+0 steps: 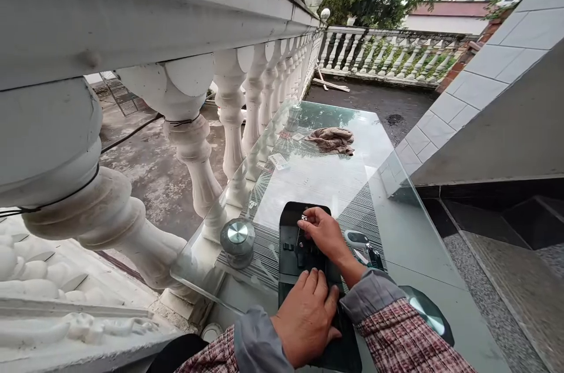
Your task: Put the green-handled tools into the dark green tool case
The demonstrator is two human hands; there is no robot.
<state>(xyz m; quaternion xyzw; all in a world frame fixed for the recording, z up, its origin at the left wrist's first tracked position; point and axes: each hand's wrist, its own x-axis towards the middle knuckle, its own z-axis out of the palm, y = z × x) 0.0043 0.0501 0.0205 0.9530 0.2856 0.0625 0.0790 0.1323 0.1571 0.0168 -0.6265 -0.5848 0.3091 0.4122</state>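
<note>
A long black folding case (289,226) lies opened out on the glass tabletop (352,185). My left hand (306,314) rests palm down on its nearer half, fingers stretched out. Over the farther half, my right hand (326,236) pinches a small silver metal piece (304,217) between thumb and fingertips. A black strap-like part (301,249) inside the case is partly covered by my right hand. Just right of the case lies a group of light and dark handled tools (362,239), partly hidden by my right wrist.
A round metal-topped container (238,238) stands left of the case. Farther back are a small white box (278,161) and a crumpled brown cloth (332,141). White balusters (231,108) border the table's left, a tiled slanting wall (467,91) its right.
</note>
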